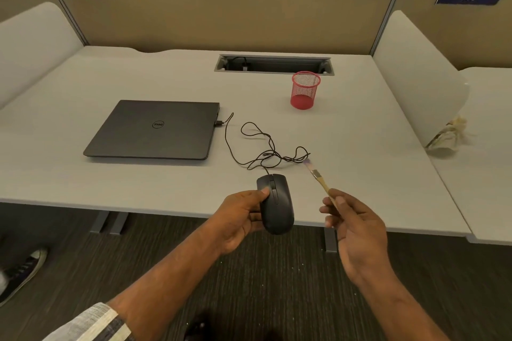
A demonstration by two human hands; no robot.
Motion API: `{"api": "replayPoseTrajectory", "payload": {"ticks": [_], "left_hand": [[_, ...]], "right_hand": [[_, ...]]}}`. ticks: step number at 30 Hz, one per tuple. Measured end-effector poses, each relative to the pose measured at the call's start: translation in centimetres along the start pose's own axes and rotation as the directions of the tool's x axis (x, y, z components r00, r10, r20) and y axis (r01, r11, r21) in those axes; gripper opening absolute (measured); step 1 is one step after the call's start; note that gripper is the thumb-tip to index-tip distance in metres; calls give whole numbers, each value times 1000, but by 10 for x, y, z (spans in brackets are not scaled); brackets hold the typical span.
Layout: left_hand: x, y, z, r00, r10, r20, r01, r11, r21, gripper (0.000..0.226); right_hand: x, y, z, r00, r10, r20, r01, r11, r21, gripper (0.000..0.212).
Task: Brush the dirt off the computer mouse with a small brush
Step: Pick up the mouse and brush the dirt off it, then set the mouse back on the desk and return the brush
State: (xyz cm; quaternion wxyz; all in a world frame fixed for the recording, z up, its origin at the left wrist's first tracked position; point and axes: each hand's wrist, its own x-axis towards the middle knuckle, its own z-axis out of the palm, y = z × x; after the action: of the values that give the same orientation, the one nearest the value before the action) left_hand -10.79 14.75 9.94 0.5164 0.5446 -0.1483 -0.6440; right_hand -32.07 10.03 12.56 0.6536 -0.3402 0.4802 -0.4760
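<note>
- Left hand [243, 216] grips the black corded computer mouse [275, 203] over the grey desk [360, 147] edge.
- Right hand [357, 221] pinches a small wooden-handled brush [320, 178], bristles apart from the mouse.

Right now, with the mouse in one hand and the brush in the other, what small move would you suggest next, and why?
Probably swing the brush left until its bristles meet the top of the mouse. The left hand holds the mouse up over the desk edge, while the right hand holds the brush angled away, bristles well clear of the mouse.
</note>
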Motion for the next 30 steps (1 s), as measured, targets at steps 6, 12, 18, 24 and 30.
{"api": "replayPoseTrajectory", "payload": {"ticks": [6,12,18,24,30], "left_hand": [[4,-4,10,1000,-2,-17,2,1000,-2,32],[12,-4,22,996,-7,-87,11,999,38,29],[20,-3,39,989,-7,-151,16,998,55,29],[40,4,45,963,52,-264,-16,991,134,41],[70,14,33,970,151,-191,-71,925,373,48]], "right_hand": [[8,15,8,966,254,42,-257,947,193,26],[20,28,16,950,310,23,-310,951,-20,21],[31,28,25,956,294,8,-291,947,-138,20],[49,31,37,983,166,-77,-180,952,-247,16],[78,40,56,988,7,-153,-64,927,-369,14]]}}
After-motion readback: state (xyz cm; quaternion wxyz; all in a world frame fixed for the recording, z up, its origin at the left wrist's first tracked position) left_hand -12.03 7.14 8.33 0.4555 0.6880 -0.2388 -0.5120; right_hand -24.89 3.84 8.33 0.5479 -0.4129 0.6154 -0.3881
